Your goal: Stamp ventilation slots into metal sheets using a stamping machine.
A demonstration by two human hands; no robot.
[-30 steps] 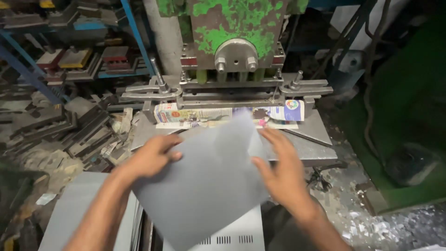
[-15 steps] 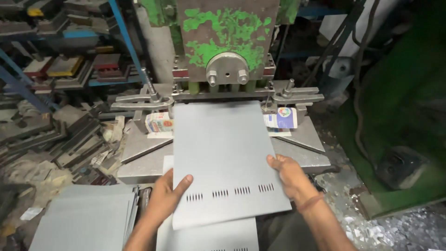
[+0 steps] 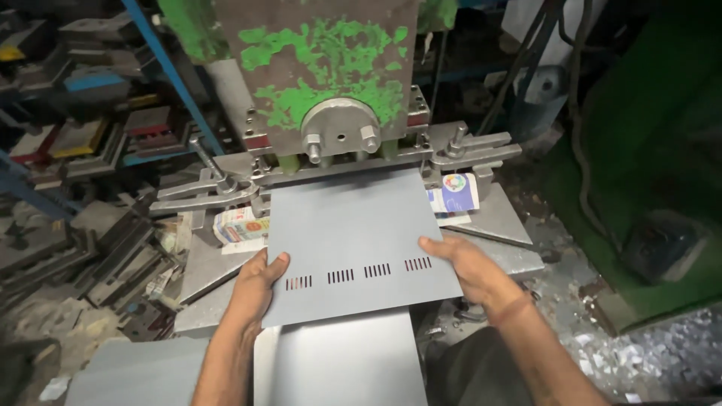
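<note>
A flat grey metal sheet (image 3: 353, 233) with a row of punched slots near its front edge lies on the bed of a press (image 3: 331, 83) that has chipped green paint. Its far edge reaches under the press head. My left hand (image 3: 256, 282) grips the sheet's near left corner, thumb on top beside the slots. My right hand (image 3: 466, 267) holds the right edge. Another grey sheet (image 3: 338, 365) lies below, close to me.
Clamp arms (image 3: 466, 154) hold the die on both sides. Colourful paper packets (image 3: 239, 225) sit on the press table left and right. Shelves of dark metal dies (image 3: 75, 135) stand at the left. A grey sheet stack (image 3: 135, 372) and scrap chips (image 3: 647, 353) lie low.
The sheet went from tilted in my hands to flat on the press bed, then slid further in under the press head. My hands shifted to its near corners.
</note>
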